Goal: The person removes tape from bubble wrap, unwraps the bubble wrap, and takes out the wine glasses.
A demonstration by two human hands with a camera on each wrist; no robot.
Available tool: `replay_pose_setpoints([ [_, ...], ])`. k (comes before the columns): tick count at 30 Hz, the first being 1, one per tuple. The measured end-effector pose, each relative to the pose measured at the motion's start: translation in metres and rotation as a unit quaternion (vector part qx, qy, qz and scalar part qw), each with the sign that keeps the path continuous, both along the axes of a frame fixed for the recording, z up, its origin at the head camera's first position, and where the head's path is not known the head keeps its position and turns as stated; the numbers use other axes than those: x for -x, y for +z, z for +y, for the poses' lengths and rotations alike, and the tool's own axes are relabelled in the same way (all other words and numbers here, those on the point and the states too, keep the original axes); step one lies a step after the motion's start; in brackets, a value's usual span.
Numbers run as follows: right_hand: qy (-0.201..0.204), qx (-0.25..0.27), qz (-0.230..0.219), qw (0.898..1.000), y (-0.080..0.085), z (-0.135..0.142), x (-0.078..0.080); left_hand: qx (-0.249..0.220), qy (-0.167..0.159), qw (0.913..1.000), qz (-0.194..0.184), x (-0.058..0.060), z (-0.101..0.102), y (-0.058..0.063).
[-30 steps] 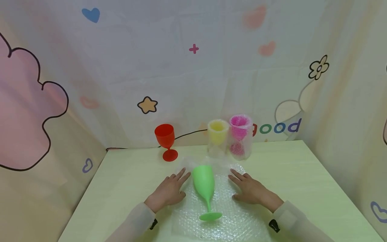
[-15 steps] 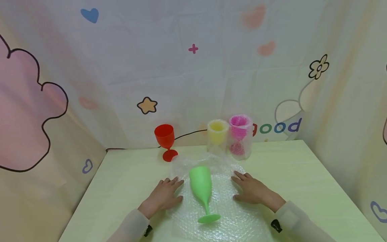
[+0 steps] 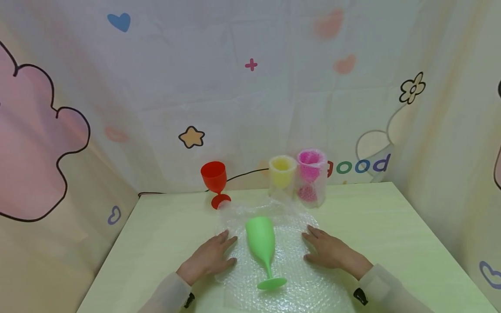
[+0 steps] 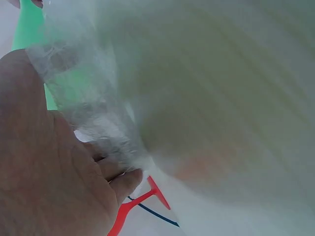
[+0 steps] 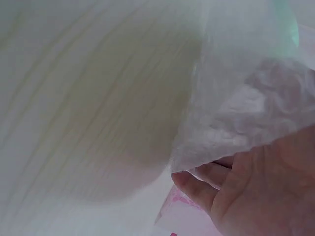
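Observation:
A light green plastic goblet lies on its side on a sheet of bubble wrap, cup end toward the back wall. My left hand rests at the sheet's left edge, fingers spread and nearly straight. Opposite it, my right hand touches the right edge with its fingers extended. Neither hand is on the goblet. Up close in the left wrist view, the wrap crosses in front of the fingers; the right wrist view has the wrap's corner beside the fingertips.
A red goblet stands upright at the back left, its foot partly overlapped by the wrap. Behind the sheet stand a wrapped yellow cup and a wrapped pink goblet. A printed curtain hangs behind the pale table.
My left hand has slid left and toward me, apart from the goblet. The wrap's back left part has spread over toward the red goblet's foot. My right hand has shifted slightly right and nearer.

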State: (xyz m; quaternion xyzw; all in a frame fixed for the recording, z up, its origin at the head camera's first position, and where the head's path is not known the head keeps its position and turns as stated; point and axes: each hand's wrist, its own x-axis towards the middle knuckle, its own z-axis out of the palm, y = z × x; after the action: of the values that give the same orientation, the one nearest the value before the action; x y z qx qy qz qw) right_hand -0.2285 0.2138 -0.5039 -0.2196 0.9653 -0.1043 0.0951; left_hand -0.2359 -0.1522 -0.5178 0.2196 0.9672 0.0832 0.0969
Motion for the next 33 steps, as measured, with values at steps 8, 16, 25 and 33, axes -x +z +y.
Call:
replay_pose_setpoints([
  [8, -0.005, -0.01, -0.036, 0.999, 0.006, -0.001, -0.01, 0.006, -0.021, 0.9995, -0.022, -0.003, -0.004, 0.005],
  [16, 0.044, -0.012, 0.03, 0.999, 0.005, 0.001, -0.015, -0.012, -0.022, 0.9991, -0.034, -0.008, -0.002, 0.013],
  [25, 0.042, 0.001, 0.003, 0.999, 0.006, 0.0, -0.015, -0.181, 0.047, 0.9823, 0.003, -0.013, 0.022, 0.04],
  [33, 0.044, -0.001, 0.009, 0.999, 0.003, 0.002, -0.012, -0.237, 0.096, 0.9666, -0.016, -0.033, 0.05, 0.048],
])
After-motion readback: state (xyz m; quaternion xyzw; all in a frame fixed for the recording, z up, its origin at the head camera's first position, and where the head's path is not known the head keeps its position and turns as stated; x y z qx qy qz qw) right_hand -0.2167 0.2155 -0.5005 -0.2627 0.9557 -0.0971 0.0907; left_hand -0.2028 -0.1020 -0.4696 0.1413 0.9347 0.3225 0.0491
